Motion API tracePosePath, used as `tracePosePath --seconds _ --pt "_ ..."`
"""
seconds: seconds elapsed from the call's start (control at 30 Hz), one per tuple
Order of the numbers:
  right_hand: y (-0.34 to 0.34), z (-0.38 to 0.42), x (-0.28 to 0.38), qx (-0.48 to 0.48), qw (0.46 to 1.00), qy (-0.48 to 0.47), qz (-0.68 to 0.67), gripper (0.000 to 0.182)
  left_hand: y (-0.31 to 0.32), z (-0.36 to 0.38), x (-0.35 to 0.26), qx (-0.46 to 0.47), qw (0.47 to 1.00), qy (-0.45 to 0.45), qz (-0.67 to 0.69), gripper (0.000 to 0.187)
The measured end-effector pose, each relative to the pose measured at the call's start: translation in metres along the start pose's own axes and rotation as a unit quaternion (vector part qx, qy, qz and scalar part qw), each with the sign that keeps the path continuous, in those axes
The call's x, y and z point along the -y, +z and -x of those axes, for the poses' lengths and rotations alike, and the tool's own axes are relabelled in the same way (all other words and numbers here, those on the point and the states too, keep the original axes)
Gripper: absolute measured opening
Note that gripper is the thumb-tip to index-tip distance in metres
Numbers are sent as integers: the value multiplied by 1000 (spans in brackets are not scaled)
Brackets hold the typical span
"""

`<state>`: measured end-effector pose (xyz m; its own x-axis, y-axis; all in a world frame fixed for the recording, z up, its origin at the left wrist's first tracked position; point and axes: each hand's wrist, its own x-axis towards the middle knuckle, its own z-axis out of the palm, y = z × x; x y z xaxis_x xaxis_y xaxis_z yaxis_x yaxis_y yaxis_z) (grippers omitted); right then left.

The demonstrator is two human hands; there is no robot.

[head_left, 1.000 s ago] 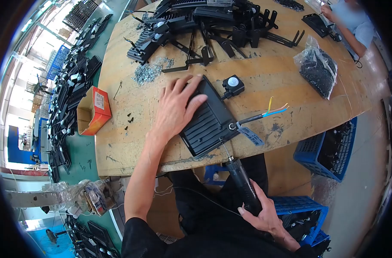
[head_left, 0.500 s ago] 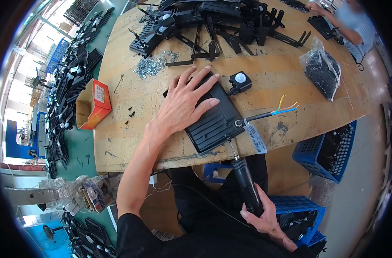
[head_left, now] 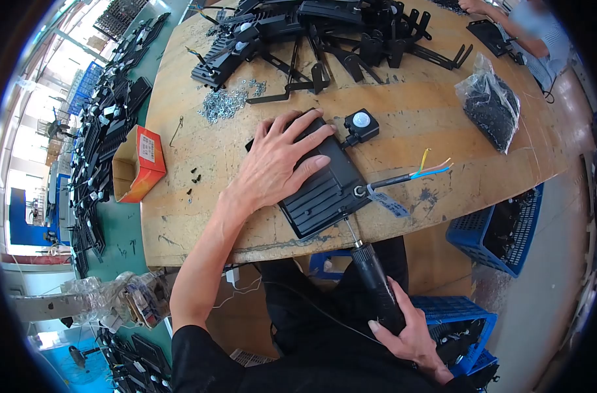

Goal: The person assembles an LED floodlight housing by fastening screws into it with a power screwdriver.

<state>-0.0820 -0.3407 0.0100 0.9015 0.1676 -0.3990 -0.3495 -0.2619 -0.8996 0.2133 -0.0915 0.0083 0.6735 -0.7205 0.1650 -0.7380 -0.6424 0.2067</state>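
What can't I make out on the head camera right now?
All in the head view:
- Part of the black case: covered by the left hand.
- How the screwdriver tip seats: too small.
- Print on the label: too small.
- Some fingers of the right hand: behind the screwdriver.
- Far side of the black heap: cut off by the top edge.

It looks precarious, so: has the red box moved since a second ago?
No, no visible shift: the red box keeps its place at the edge of the table, left of the black screws.

Red-orange box (head_left: 151, 165), white label (head_left: 146, 148); blue crate (head_left: 465, 230); green floor (head_left: 123, 252).
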Motion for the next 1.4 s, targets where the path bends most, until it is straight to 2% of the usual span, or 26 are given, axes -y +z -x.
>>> tracePosePath --seconds 0.13,0.2,0.33,0.4,0.5,0.83,0.93,1.0,1.03,1.1,1.13,1.2,1.33,1.4 --pt "-11 0 4 17 999 33 0 90 -1 -2 0 -8 1000 6 4 50" --pt "-9 0 2 9 999 -16 28 90 1 -2 0 -7 1000 5 4 50" --pt "-5 0 0 6 999 -22 35 90 1 -1 2 -22 1000 4 16 49" --pt "0 0 -4 -21 995 -54 77 89 2 0 3 -27 999 6 24 49" --pt "7 1 -11 -43 991 -65 110 89 3 -1 5 -33 999 7 30 49" --pt "-5 -4 -8 -34 975 -63 211 91 4 0 4 -35 999 17 25 47" --pt "-11 -5 -5 -24 984 -66 164 89 4 0 3 -34 999 22 12 47" --pt "-15 -5 0 12 995 -75 59 86 3 -1 3 -31 999 22 6 46" --pt "-15 -4 0 13 995 -75 59 86 2 -1 2 -29 999 21 7 46" --pt "-17 -2 0 51 992 66 -97 83 3 -1 2 -27 999 16 10 46" --pt "-18 -1 4 53 992 68 -96 83 4 -1 2 -27 999 14 13 45" --pt "-20 -3 12 65 958 169 -222 83 4 -2 3 -27 999 12 14 45" --pt "-24 -7 6 83 933 155 -315 84 3 -2 2 -24 999 15 18 44" --pt "-32 -11 -9 147 893 132 -405 85 2 -2 1 -26 999 17 17 43"
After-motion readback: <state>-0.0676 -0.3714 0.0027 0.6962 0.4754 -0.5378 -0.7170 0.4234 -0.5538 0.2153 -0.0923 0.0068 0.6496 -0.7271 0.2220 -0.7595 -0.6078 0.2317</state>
